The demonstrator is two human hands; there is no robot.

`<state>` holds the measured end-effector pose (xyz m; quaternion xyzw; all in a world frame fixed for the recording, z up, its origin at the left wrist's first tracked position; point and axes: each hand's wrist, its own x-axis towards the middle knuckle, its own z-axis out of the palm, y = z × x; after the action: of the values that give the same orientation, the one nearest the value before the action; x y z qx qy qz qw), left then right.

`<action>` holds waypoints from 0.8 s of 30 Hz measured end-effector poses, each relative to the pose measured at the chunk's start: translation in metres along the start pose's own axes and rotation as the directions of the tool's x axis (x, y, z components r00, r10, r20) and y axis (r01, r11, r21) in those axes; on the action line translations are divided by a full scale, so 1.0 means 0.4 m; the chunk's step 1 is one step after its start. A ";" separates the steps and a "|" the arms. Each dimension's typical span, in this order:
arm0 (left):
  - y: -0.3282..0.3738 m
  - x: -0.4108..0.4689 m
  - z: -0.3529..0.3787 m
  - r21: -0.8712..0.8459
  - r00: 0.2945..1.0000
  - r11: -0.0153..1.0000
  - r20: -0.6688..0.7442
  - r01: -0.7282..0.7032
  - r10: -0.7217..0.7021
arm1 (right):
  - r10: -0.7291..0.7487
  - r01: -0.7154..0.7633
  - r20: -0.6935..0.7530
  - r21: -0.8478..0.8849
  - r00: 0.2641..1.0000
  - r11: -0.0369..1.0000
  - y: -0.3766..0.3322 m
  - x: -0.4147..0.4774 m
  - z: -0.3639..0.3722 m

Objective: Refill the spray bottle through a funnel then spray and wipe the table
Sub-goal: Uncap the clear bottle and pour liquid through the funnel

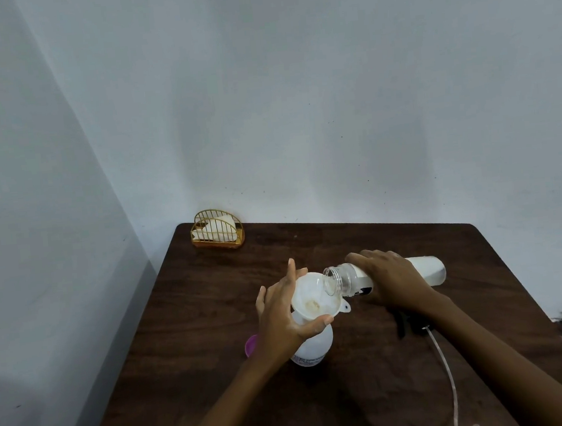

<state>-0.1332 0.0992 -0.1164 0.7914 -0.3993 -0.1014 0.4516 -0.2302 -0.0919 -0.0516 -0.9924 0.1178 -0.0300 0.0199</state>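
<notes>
Here we see the refill step in hand. The white translucent plastic funnel [317, 299] sits in the neck of the white translucent spray bottle [313, 344], which stands upright near the middle of the dark brown wooden desk [194, 322]. Our left hand [283, 318] is partly spread: the thumb presses the near rim of the funnel, the palm and fingers curve along its left side, and 1 finger points upward, free of it. Our right hand [389, 276] is clamped around the middle of the clear plastic refill bottle with a white label [385, 276].

The relation that governs the pour is this: the refill bottle lies almost level, its long axis running from right to left, with the open mouth over the right part of the funnel bowl and the base well out to the right. White liquid gathers toward the base; we cannot tell whether any is flowing. We judge that the base must be raised further for liquid to reach the mouth.

Around the work: the black trigger spray head [408, 326] with its clear dip tube [448, 368] lies on the desk beneath the right forearm, close to the bottle, where a dropped wrist could brush it. A small purple round cap [250, 346] rests just left of the spray bottle, partly hidden by the left wrist. A gold wire napkin holder with white napkins [217, 230] stands at the far left corner, well apart and clear of the pour.
</notes>
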 end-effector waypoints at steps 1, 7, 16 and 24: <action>0.000 0.000 0.000 -0.003 1.000 1.000 0.000 0.002 -0.002 | 0.001 -0.001 -0.001 -0.001 1.000 1.000 0.001 0.000 0.001; 0.000 -0.001 -0.001 -0.019 1.000 1.000 0.000 -0.002 0.002 | -0.003 0.003 -0.006 -0.002 1.000 1.000 0.002 0.002 0.005; -0.001 -0.001 -0.001 -0.019 1.000 1.000 0.003 -0.005 0.005 | 0.001 -0.001 0.010 -0.006 1.000 1.000 0.004 0.002 0.005; -0.005 -0.001 0.001 -0.019 1.000 1.000 0.000 -0.007 0.007 | 0.002 -0.002 0.017 -0.008 1.000 1.000 0.002 0.003 0.002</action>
<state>-0.1327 0.0997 -0.1184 0.7857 -0.4008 -0.1037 0.4597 -0.2290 -0.0930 -0.0526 -0.9926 0.1186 -0.0212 0.0171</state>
